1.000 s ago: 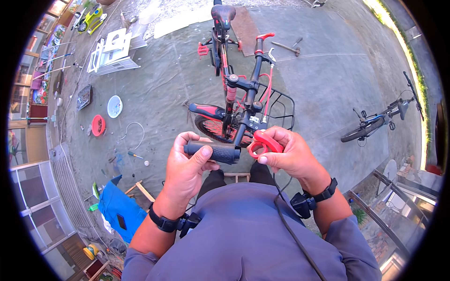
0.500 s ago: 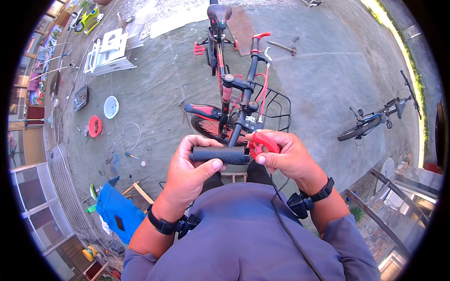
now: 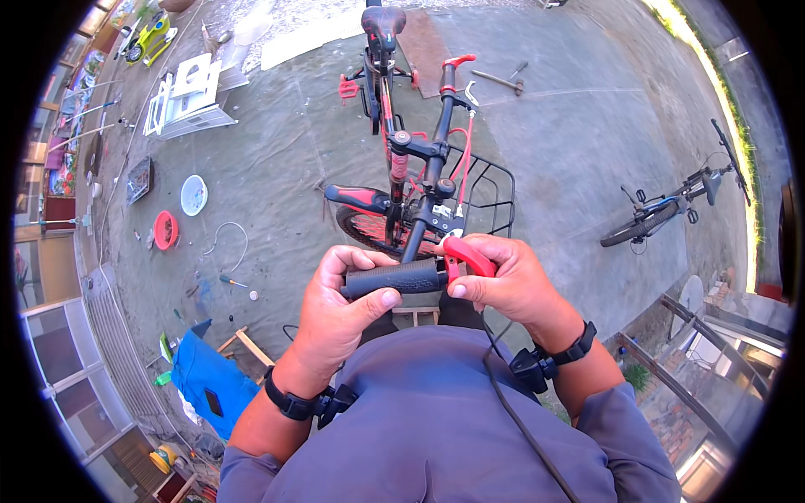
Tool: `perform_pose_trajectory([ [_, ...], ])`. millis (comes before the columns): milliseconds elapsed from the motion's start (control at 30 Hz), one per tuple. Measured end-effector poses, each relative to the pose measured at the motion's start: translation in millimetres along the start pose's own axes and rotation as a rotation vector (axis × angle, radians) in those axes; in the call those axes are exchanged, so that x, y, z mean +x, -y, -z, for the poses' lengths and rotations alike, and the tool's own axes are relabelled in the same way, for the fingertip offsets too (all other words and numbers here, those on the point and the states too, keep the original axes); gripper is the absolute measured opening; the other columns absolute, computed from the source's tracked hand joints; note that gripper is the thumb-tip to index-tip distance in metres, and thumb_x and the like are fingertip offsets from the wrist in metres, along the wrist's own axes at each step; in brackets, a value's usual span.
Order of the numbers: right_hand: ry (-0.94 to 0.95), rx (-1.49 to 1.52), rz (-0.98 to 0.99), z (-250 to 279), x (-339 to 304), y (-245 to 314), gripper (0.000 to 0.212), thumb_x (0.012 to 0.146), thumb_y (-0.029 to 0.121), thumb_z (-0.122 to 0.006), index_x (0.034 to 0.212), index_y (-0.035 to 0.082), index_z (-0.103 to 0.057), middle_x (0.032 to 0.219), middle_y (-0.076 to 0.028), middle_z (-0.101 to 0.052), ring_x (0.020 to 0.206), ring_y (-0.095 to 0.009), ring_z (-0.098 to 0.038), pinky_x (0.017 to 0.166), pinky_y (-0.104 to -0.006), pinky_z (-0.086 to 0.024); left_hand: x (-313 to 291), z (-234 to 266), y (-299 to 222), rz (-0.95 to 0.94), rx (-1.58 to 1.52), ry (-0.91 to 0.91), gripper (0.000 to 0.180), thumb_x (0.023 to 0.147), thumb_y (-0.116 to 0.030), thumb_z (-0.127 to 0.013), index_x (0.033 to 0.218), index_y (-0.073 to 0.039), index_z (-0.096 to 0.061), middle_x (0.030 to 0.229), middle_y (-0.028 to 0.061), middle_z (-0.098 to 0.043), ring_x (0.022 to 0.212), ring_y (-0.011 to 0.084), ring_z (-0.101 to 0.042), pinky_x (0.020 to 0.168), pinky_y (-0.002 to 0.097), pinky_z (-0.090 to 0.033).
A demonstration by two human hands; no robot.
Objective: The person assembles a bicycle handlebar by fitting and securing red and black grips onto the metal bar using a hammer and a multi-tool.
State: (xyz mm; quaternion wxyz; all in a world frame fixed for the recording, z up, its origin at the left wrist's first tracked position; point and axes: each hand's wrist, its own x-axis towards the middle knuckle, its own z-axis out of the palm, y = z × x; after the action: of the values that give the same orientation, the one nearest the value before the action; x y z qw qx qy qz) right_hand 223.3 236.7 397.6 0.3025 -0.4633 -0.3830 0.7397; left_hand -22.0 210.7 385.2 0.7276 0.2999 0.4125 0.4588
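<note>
My left hand (image 3: 335, 289) is closed round a black rubber handlebar grip (image 3: 392, 279), thumb along its near side. Its right end meets a red curved bar-end piece (image 3: 471, 256) pinched between the thumb and fingers of my right hand (image 3: 521, 281). Whether the two parts are joined or only touching, I cannot tell. Just beyond my hands stands a small black and red bicycle (image 3: 436, 172) with its handlebar toward me. The bar's near end (image 3: 413, 247) is bare black tube behind the grip. A similar red piece (image 3: 459, 60) sits on the far end.
A black wire basket (image 3: 495, 197) is beside the bicycle's handlebar. A hammer (image 3: 503, 82) lies beyond it. Another bicycle (image 3: 662, 214) lies at right. At left are a white bowl (image 3: 194, 195), a red bowl (image 3: 165, 230), a screwdriver (image 3: 233, 282) and blue cloth (image 3: 205, 373).
The grip has tilted, its right end now slightly higher. The red piece has turned in my right hand and sits more in line with the grip's end. The whole view has shifted slightly.
</note>
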Motion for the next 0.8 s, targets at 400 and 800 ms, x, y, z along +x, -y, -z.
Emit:
perform_pose_trajectory([
  [400, -0.008, -0.127, 0.101, 2.6, -0.1, -7.5, 0.034, 0.078, 0.016, -0.086, 0.104, 0.0, -0.071, 0.1, -0.004, -0.066, 0.091, -0.011, -0.06, 0.08, -0.0264, -0.048, -4.0, 2.8, -2.0, 0.103, 0.256, -0.012, 0.036, 0.085, -0.008, -0.079, 0.111, -0.002, -0.056, 0.104, 0.0122, -0.068, 0.093, 0.0184, -0.07, 0.077, 0.0282, -0.058],
  [800, -0.003, -0.244, 0.134, 2.4, 0.0, -7.2, 0.034, 0.083, 0.018, -0.082, 0.108, -0.001, -0.07, 0.097, -0.004, -0.066, 0.089, -0.012, -0.061, 0.079, -0.0271, -0.049, -5.7, 8.6, 8.3, -0.121, 0.38, 0.05, 0.036, 0.082, -0.004, -0.081, 0.109, -0.002, -0.057, 0.113, 0.0117, -0.067, 0.103, 0.0147, -0.064, 0.09, 0.0304, -0.052],
])
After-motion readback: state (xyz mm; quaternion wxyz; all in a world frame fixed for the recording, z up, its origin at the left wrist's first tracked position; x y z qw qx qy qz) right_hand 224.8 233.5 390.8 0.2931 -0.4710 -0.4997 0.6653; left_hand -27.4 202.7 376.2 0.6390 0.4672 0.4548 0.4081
